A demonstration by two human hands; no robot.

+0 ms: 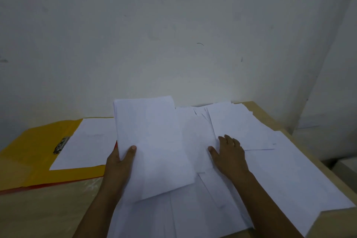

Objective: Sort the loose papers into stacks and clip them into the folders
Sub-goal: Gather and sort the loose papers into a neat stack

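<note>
Left hand (120, 158) pinches a smooth white paper stack (152, 147), thumb on top. Right hand (229, 152), fingers spread, presses flat loose sheets (280, 176) covering the pale wooden counter (48, 208). Glossy yellow folder (36, 152) lies open at left.

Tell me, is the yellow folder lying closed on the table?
No, the yellow folder lies open, with its metal clip showing and a white sheet on its right half.

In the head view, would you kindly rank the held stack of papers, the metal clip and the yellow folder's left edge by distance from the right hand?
1. Held stack, just left of the right hand.
2. Metal clip, farther left.
3. Yellow folder left edge, farthest left.
</note>
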